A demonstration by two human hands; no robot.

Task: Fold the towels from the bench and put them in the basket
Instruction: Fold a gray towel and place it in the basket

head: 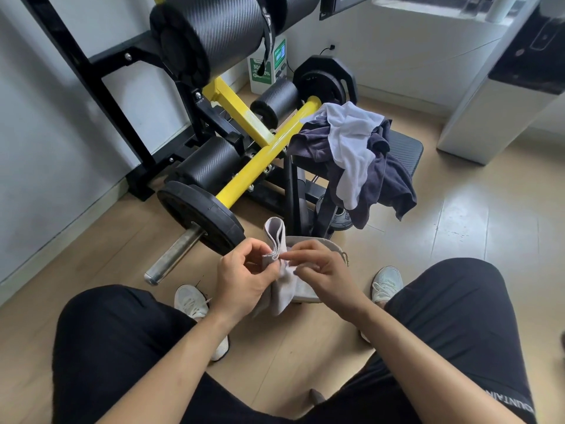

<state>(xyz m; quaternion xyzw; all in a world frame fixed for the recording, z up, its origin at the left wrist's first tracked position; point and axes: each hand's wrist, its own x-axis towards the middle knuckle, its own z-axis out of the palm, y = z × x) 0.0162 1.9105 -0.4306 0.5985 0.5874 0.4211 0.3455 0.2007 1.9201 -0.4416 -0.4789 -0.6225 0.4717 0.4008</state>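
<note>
A small light grey towel [282, 289] hangs between my hands, low in the middle of the view, above the floor between my knees. My left hand [241, 280] pinches its stitched edge, and a folded loop of cloth stands up above the fingers. My right hand [321, 270] pinches the same edge from the right side. On the black bench [403, 148] farther back lies a heap of towels: a white one [351, 142] on top of dark grey ones [388, 182], which hang over the bench's near end. No basket is visible.
A yellow and black weight machine [260, 154] with a plate and a steel bar end [171, 258] stands to the left. A white cabinet [489, 117] stands at the right. My legs and white shoes frame a patch of wooden floor.
</note>
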